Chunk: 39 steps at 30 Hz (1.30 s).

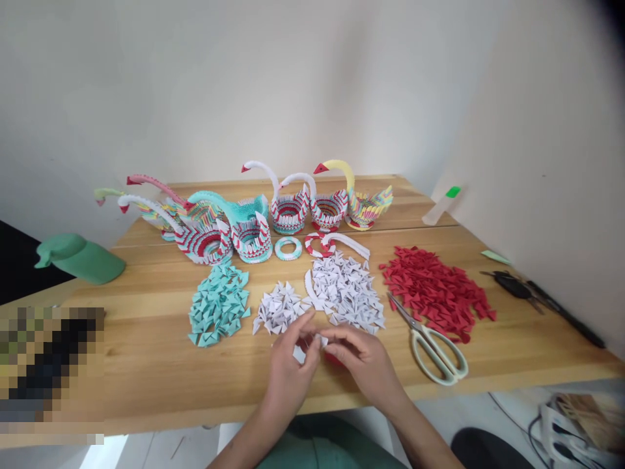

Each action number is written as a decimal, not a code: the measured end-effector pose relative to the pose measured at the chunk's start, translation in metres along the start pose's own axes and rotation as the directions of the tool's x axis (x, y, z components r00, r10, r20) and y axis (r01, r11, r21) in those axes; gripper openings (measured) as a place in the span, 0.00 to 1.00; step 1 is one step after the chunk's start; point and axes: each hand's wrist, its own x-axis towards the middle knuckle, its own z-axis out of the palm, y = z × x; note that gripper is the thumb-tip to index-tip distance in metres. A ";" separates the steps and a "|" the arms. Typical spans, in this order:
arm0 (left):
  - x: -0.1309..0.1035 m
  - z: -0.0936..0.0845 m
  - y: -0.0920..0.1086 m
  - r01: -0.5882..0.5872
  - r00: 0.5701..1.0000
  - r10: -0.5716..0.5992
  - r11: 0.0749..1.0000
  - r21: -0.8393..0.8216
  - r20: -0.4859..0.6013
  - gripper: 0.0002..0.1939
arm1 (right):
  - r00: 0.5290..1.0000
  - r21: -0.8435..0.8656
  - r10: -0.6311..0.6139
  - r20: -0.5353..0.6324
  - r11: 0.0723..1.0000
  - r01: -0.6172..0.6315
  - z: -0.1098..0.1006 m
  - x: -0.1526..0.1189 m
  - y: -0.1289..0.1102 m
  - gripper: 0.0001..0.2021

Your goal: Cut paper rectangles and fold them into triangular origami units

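Note:
Both hands meet above the front of the wooden table [161, 371]. Between the fingertips of my left hand [291, 361] and my right hand [365, 358] is a small white folded paper piece [321, 341], gripped by both. Another bit of white paper [299, 354] shows under my left palm. Something red, mostly hidden, shows beneath my right fingers. Just beyond my hands lie a small heap of white paper triangles [280, 306], a larger white heap [349, 293] and a curved white paper strip [313, 293].
Teal triangles [219, 306] lie left, red triangles [434, 286] right, beside open-bladed scissors [432, 352]. Behind stand several folded-paper swans [290, 212], a teal-and-white ring [288, 248] and a red-and-white ring [317, 245]. A green bottle [85, 258] lies at far left, a black tool [566, 312] at right.

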 end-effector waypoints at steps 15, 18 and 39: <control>-0.005 0.000 0.002 -0.188 0.982 0.190 0.967 0.172 0.008 0.16 | 0.997 -0.057 -0.028 -0.076 0.998 0.023 0.003 -0.001 -0.002 0.07; -0.006 0.000 0.000 -0.289 0.956 0.290 0.917 0.274 0.039 0.17 | 0.994 -0.011 0.018 -0.109 1.000 -0.019 0.003 -0.001 -0.001 0.07; -0.001 0.002 -0.006 0.065 0.998 -0.064 0.994 -0.086 0.015 0.13 | 0.952 0.025 -0.019 -0.304 0.999 0.029 0.023 0.004 0.003 0.06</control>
